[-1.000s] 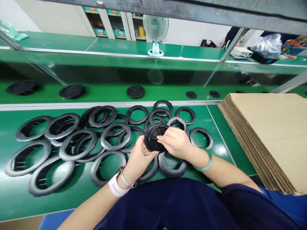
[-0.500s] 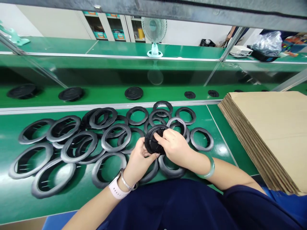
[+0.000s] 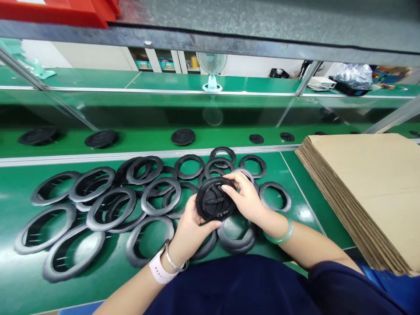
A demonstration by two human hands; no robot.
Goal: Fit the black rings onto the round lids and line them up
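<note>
A round black plastic air vent (image 3: 215, 200) is held between my two hands above the green table, its inner side facing up toward me. My left hand (image 3: 193, 218) grips its lower left rim, the thumb along the near edge and the other fingers underneath, partly hidden. On its upper right rim, my right hand (image 3: 244, 194) is closed, with the thumb across the vent's face. Around and below my hands lie several dark grey rings (image 3: 160, 196), some overlapping, others flat on the table (image 3: 19, 288).
Beyond the table runs a green belt (image 3: 141, 142) carrying several round black parts (image 3: 183, 137). A stack of cardboard sheets (image 3: 367, 175) occupies the right. Overhead spans a metal shelf (image 3: 229, 26) with a red bin (image 3: 59, 13). Behind stands a fan (image 3: 212, 83).
The vent's face has turned more toward me. My right thumb has moved from its middle toward the upper right rim. The head view has tilted up a little.
</note>
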